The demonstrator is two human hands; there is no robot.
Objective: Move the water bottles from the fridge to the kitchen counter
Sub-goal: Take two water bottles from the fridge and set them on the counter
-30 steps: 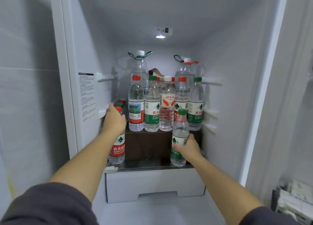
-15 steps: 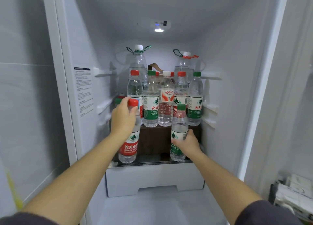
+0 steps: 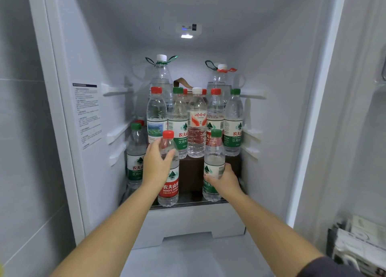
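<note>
I look into an open fridge full of water bottles. My left hand [image 3: 157,166] grips a red-capped, red-labelled bottle [image 3: 170,190] by its upper body at the front of the glass shelf [image 3: 188,203]. My right hand [image 3: 224,181] holds a green-capped, green-labelled bottle [image 3: 213,161] around its middle at the front right. Behind them a row of several bottles [image 3: 196,128] stands on a dark brown box [image 3: 192,172]. Two large jugs [image 3: 160,76] rise at the back. A green-capped bottle [image 3: 135,157] stands at the far left.
White fridge walls with shelf rails [image 3: 119,134] close in on both sides. A white drawer [image 3: 194,224] sits under the glass shelf. The open door [image 3: 365,109] is at the right, with papers [image 3: 359,241] low at the right edge.
My left hand has drawn the red-labelled bottle from the left wall toward the shelf's front middle. My right hand keeps its hold on the green-labelled bottle, nearly in place.
</note>
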